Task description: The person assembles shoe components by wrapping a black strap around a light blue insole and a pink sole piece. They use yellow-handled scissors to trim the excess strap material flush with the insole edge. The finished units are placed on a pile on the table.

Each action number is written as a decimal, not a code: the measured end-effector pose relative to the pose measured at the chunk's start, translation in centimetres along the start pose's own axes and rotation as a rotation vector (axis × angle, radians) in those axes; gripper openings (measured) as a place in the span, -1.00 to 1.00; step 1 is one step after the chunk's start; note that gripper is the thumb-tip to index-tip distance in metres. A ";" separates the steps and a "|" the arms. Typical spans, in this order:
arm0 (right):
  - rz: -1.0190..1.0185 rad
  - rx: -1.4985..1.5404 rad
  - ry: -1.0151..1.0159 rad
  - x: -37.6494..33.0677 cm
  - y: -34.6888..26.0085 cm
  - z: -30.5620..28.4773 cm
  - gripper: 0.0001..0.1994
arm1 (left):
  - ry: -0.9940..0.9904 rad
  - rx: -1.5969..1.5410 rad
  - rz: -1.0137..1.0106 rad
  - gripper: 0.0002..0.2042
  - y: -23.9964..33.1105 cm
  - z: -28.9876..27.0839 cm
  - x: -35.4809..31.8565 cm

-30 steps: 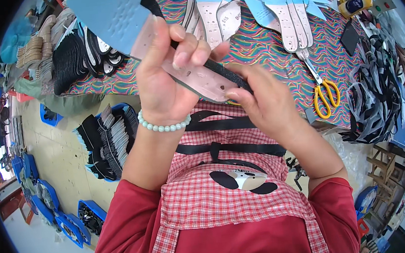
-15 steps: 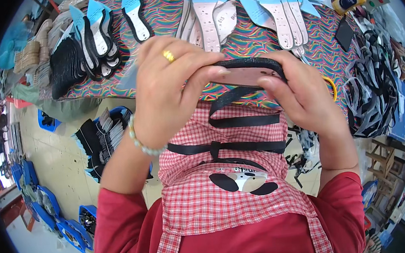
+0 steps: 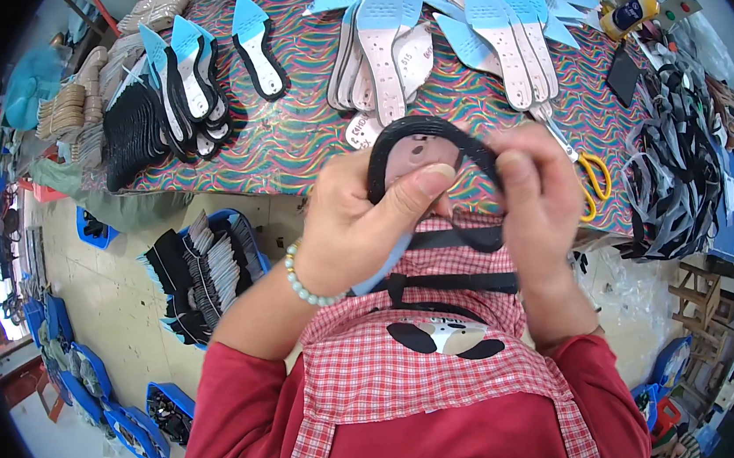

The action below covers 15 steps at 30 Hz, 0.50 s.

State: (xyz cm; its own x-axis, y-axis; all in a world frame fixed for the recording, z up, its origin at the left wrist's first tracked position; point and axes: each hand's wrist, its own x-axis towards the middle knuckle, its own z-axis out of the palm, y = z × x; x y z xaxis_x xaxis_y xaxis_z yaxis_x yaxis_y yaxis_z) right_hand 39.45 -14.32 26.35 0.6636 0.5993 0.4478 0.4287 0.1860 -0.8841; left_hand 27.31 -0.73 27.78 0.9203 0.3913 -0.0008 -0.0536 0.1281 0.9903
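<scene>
My left hand [image 3: 353, 226] is closed on a shoe insole [image 3: 413, 156], thumb pressed on its pinkish-grey face near the rounded end. A light-blue part of the insole shows below that hand. Round the rounded edge runs a black strip [image 3: 383, 143], which leaves the insole on the right and loops down. My right hand [image 3: 541, 186] pinches the strip just right of the insole, its fingers somewhat blurred. Beyond the hands, on the patterned tabletop [image 3: 289, 153], lie several pale insoles with blue tips [image 3: 384, 59]. One black-edged insole [image 3: 257, 54] lies apart at the left.
Black-edged insoles [image 3: 135, 132] are stacked at the table's left. Scissors with yellow handles [image 3: 594, 179] lie at the right edge, near a dark phone [image 3: 622, 74], a yellow bottle [image 3: 633, 11] and hanging black strips [image 3: 675, 168]. A blue basket [image 3: 248, 232] of bundled pieces stands lower left.
The insole has turned from nearly edge-on to show its rounded end. My left hand has come lower and gripped it; my right hand has left the insole and pinches the strip.
</scene>
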 end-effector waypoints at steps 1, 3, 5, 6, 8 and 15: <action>-0.045 -0.033 0.018 -0.8 0.7 0.7 -0.89 | 0.015 -0.065 -0.009 -0.53 -0.3 0.1 0.0; 0.006 0.122 0.060 -1.6 1.3 2.5 -0.90 | 0.098 -0.091 0.132 -0.51 -0.6 0.7 0.5; -0.001 0.153 0.029 -1.6 1.3 3.8 -0.92 | 0.250 -0.098 0.281 -0.60 -1.7 1.4 0.9; -0.029 0.102 0.009 -0.8 1.3 3.7 -0.92 | 0.222 -0.081 0.288 -0.59 -1.4 1.2 1.4; -0.039 -0.013 -0.040 -0.2 1.0 3.2 -0.92 | 0.174 -0.134 0.234 -0.66 -2.1 1.0 1.6; -0.136 -0.154 -0.101 -3.0 3.0 2.0 -0.82 | 0.202 -0.418 0.101 -0.59 -2.7 0.8 1.9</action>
State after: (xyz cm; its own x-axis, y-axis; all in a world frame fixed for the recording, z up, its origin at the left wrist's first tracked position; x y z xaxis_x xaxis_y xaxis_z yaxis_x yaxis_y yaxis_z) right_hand 37.55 -14.01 22.13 0.5315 0.6532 0.5394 0.6039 0.1543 -0.7820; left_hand 29.53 -1.07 25.25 0.8109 0.5846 0.0248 -0.3284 0.4196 0.8463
